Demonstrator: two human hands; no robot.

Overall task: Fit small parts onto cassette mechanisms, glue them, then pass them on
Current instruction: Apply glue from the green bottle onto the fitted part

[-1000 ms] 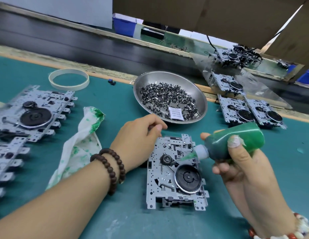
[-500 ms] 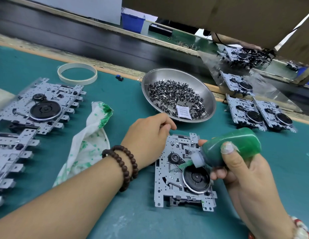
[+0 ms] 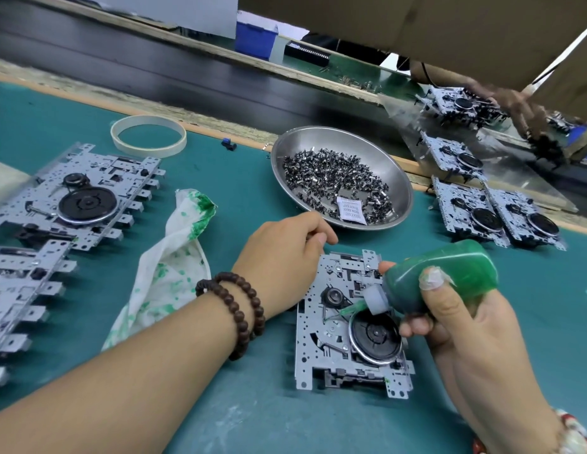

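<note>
Gluing step: right hand [image 3: 462, 326] grips the green bottle [image 3: 439, 276], left hand [image 3: 282, 257] steadies the mechanism [image 3: 334, 339]; next, a gentle squeeze

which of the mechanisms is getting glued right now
The mechanism lying between the two hands: the green glue bottle in the right hand points its nozzle at it. The others lie untouched at the left and far right.

Factory assembly line; conveyor belt [image 3: 187, 77]; cassette mechanisms [image 3: 475, 208]
</note>
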